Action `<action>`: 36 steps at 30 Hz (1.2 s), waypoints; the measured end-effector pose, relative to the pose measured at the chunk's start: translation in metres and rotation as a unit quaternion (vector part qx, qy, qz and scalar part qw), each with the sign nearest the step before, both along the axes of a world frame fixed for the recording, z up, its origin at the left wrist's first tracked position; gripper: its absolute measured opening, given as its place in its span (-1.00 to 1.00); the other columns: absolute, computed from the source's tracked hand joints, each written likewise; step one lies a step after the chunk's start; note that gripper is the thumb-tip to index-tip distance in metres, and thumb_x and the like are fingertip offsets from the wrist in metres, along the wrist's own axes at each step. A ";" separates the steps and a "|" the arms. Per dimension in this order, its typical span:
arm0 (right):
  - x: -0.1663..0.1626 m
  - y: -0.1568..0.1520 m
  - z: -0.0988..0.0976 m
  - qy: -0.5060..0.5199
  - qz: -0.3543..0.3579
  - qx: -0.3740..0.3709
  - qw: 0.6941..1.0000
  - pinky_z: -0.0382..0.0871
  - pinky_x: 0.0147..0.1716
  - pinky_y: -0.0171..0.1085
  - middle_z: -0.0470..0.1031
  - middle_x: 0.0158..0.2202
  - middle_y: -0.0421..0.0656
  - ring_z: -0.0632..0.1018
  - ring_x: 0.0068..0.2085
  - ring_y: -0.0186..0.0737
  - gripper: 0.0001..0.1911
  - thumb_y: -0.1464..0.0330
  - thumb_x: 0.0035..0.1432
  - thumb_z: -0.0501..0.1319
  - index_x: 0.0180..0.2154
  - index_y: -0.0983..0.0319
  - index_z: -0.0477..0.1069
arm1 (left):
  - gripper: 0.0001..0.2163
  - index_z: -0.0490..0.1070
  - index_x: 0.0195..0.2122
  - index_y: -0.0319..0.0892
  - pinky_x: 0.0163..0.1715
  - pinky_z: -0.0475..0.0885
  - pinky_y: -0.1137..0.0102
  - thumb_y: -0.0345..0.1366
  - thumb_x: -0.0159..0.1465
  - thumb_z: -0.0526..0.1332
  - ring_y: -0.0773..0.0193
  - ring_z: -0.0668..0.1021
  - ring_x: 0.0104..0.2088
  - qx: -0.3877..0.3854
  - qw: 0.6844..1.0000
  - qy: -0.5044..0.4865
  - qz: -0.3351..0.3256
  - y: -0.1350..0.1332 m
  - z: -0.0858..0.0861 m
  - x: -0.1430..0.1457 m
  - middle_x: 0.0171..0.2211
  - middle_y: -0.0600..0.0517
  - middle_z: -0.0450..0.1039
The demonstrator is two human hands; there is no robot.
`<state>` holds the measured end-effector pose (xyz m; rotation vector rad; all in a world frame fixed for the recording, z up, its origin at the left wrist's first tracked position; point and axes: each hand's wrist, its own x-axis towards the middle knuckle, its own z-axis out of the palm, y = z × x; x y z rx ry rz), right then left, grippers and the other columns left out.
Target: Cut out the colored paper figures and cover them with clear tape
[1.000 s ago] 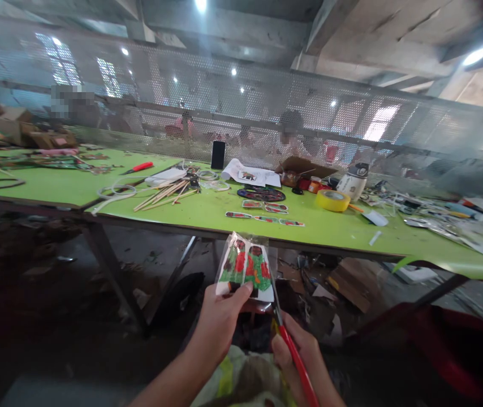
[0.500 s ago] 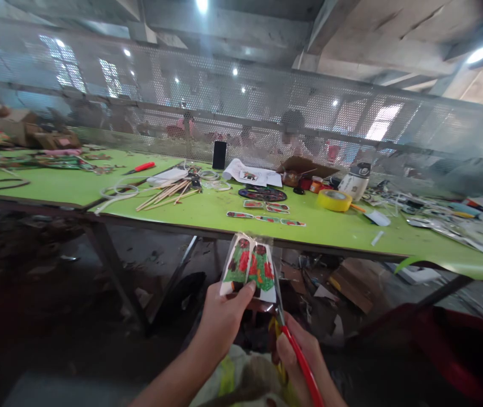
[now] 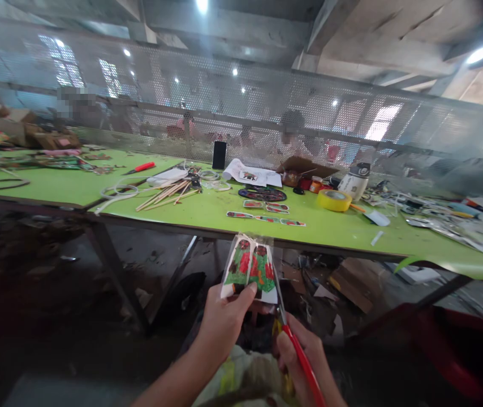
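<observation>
My left hand (image 3: 228, 316) pinches a clear plastic film with painted paper pieces (image 3: 250, 268) in it, the thumb lying over the lower edge. The pieces are green and red on white, side by side, in front of the table edge. My right hand (image 3: 303, 345) is wrapped round scissors (image 3: 305, 359) with red and yellow handles. Their blades point up along the right edge of the film; whether they are apart is hard to make out. Beyond my hands, several small painted cutouts (image 3: 266, 218) lie on the green table (image 3: 190, 217).
Thin wooden sticks (image 3: 168, 194), a black oval palette (image 3: 262, 194), yellow tape (image 3: 333, 200) and a white bottle (image 3: 355, 181) are on the table. A dark phone (image 3: 219, 155) stands before a perforated metal screen (image 3: 139, 85). Clear scraps lie at right, cardboard (image 3: 354, 285) below.
The scissors and my right hand have shifted slightly to the right, and less of the yellow handle shows. My left hand still holds the film in nearly the same place.
</observation>
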<state>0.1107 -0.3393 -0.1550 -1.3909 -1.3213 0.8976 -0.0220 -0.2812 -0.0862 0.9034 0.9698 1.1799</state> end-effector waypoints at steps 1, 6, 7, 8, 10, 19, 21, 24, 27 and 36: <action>0.000 0.000 0.000 0.003 -0.001 -0.005 1.000 0.13 -0.71 -0.41 0.25 -0.64 -0.26 0.26 -0.66 -0.36 -0.25 -0.17 0.08 0.05 -0.03 0.31 0.47 | -0.82 0.50 -0.50 -0.29 -0.56 0.42 0.41 -0.24 0.02 0.32 0.18 0.55 -0.60 -0.004 1.000 -0.003 -0.001 0.000 -0.001 0.000 -0.61 -0.03 0.51; 0.000 -0.001 -0.003 -0.001 -0.004 -0.014 1.000 0.09 -0.74 -0.42 0.24 -0.64 -0.27 0.20 -0.69 -0.41 -0.21 -0.20 0.06 0.04 -0.03 0.32 0.47 | -0.79 0.51 -0.50 -0.31 -0.55 0.43 0.40 -0.22 0.02 0.34 0.17 0.55 -0.59 -0.015 1.000 -0.005 -0.001 0.002 -0.003 0.001 -0.61 -0.04 0.51; -0.001 -0.001 -0.004 -0.004 -0.007 -0.011 1.000 0.10 -0.74 -0.42 0.24 -0.64 -0.27 0.21 -0.69 -0.41 -0.21 -0.20 0.06 0.04 -0.03 0.33 0.47 | -0.79 0.51 -0.50 -0.31 -0.54 0.43 0.40 -0.22 0.02 0.34 0.17 0.55 -0.59 -0.016 1.000 -0.005 -0.002 0.002 -0.004 0.001 -0.61 -0.04 0.51; -0.001 -0.001 -0.005 -0.007 -0.009 -0.009 1.000 0.10 -0.74 -0.42 0.24 -0.65 -0.27 0.21 -0.69 -0.40 -0.21 -0.21 0.06 0.04 -0.03 0.32 0.47 | -0.79 0.50 -0.51 -0.31 -0.54 0.43 0.40 -0.22 0.01 0.34 0.16 0.55 -0.59 -0.019 1.000 -0.005 -0.002 0.002 -0.004 0.001 -0.62 -0.04 0.51; -0.001 -0.001 -0.007 -0.008 -0.015 -0.009 1.000 0.11 -0.74 -0.42 0.25 -0.66 -0.27 0.22 -0.70 -0.40 -0.22 -0.20 0.06 0.04 -0.04 0.30 0.48 | -0.78 0.49 -0.52 -0.31 -0.56 0.43 0.40 -0.22 0.00 0.35 0.16 0.55 -0.60 -0.026 1.000 -0.007 0.000 0.001 -0.005 0.001 -0.64 -0.03 0.49; -0.002 -0.001 -0.011 -0.010 -0.028 -0.019 0.999 0.09 -0.76 -0.44 0.22 -0.68 -0.29 0.20 -0.71 -0.40 -0.27 -0.17 0.07 0.06 -0.04 0.31 0.48 | -0.78 0.49 -0.51 -0.30 -0.57 0.41 0.40 -0.21 -0.01 0.36 0.15 0.55 -0.59 -0.027 1.000 -0.011 0.005 0.002 -0.010 0.001 -0.62 -0.03 0.50; -0.003 0.001 -0.007 -0.011 -0.024 0.002 1.000 0.11 -0.73 -0.43 0.21 -0.66 -0.29 0.20 -0.67 -0.39 -0.26 -0.18 0.06 0.06 -0.05 0.30 0.48 | -0.79 0.49 -0.53 -0.30 -0.58 0.41 0.41 -0.22 -0.02 0.36 0.17 0.55 -0.61 -0.031 0.999 0.000 0.007 0.002 -0.009 0.001 -0.63 -0.03 0.50; -0.005 0.002 -0.001 -0.003 -0.018 0.018 1.000 0.18 -0.66 -0.40 0.22 -0.64 -0.27 0.22 -0.64 -0.36 -0.23 -0.19 0.07 0.03 -0.02 0.31 0.46 | -0.80 0.49 -0.55 -0.30 -0.58 0.40 0.42 -0.22 -0.03 0.34 0.18 0.54 -0.61 -0.033 0.999 0.015 0.002 0.002 -0.006 0.000 -0.65 -0.03 0.49; -0.006 0.002 0.003 0.000 -0.011 0.011 1.000 0.24 -0.63 -0.38 0.25 -0.66 -0.25 0.28 -0.63 -0.31 -0.23 -0.18 0.07 0.03 0.01 0.28 0.45 | -0.81 0.47 -0.56 -0.28 -0.57 0.40 0.42 -0.23 -0.03 0.33 0.18 0.54 -0.61 -0.021 1.000 0.022 0.001 0.000 -0.002 0.000 -0.64 -0.02 0.49; -0.004 0.002 0.003 -0.020 -0.023 0.012 0.999 0.22 -0.68 -0.40 0.18 -0.71 -0.28 0.24 -0.67 -0.33 -0.27 -0.17 0.08 0.04 -0.04 0.27 0.49 | -0.81 0.49 -0.56 -0.28 -0.56 0.42 0.43 -0.22 -0.03 0.33 0.17 0.55 -0.58 0.004 0.998 0.058 0.015 -0.004 -0.001 0.001 -0.63 -0.01 0.49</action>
